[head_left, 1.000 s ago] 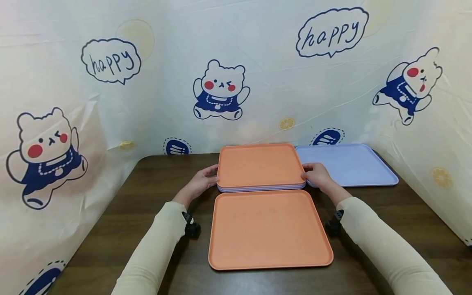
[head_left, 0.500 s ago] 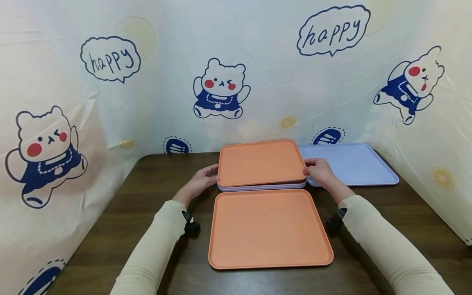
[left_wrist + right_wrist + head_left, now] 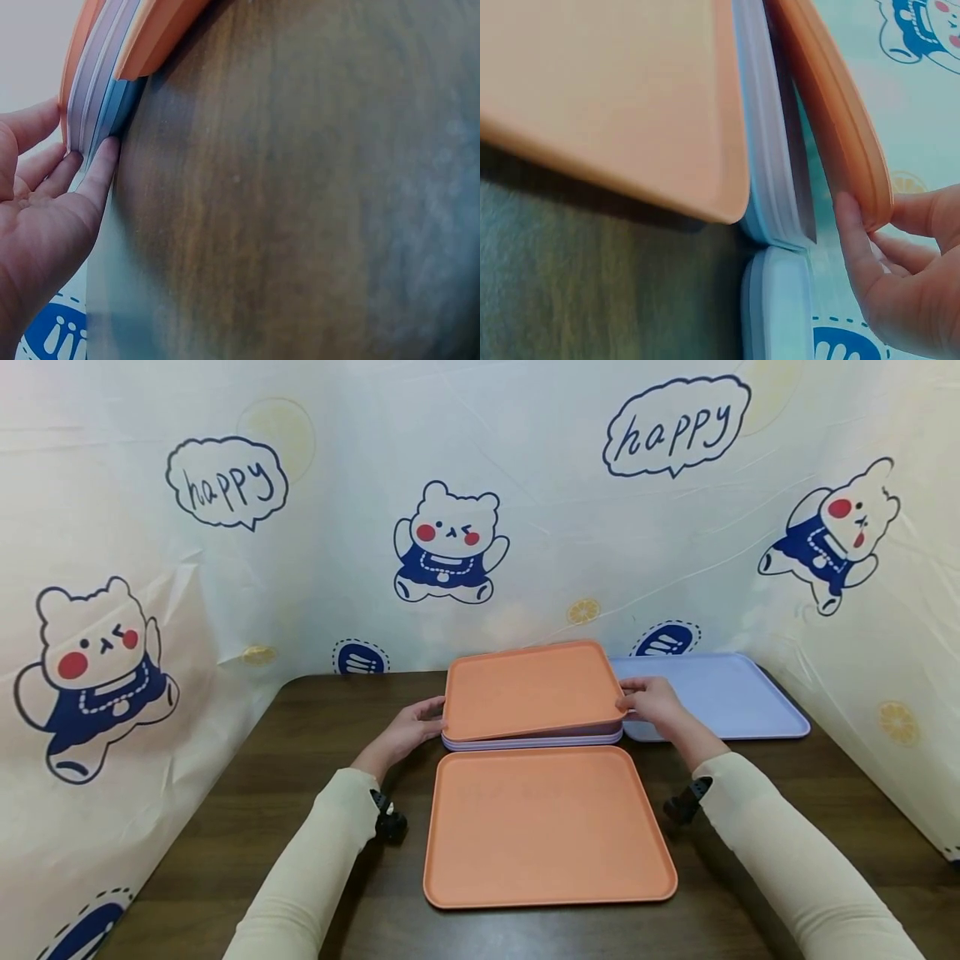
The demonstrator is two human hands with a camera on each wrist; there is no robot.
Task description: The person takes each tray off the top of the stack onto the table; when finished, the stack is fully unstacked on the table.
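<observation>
Pale blue and cream sheeting (image 3: 525,427), printed with bears and "happy" bubbles, forms the backdrop. Below it, a brown wood-grain table (image 3: 247,793) carries all the trays. Front orange tray (image 3: 551,827): flat, at the near side. Upper orange tray (image 3: 532,693): directly behind, tilted, left edge down at the lilac trays (image 3: 532,742), right edge up and clear of them, leaving a wedge-shaped gap. Lilac trays: level; a blue layer (image 3: 111,101) shows beneath in the left wrist view. Blue tray (image 3: 720,693): flat, right of these. Right hand (image 3: 652,703): pinches the upper orange tray's right rim, digits narrow, on both faces. Left hand (image 3: 405,731): fingers spread fairly wide, tips touching the left edges of the layered trays. Black devices (image 3: 392,827): one at each wrist.
</observation>
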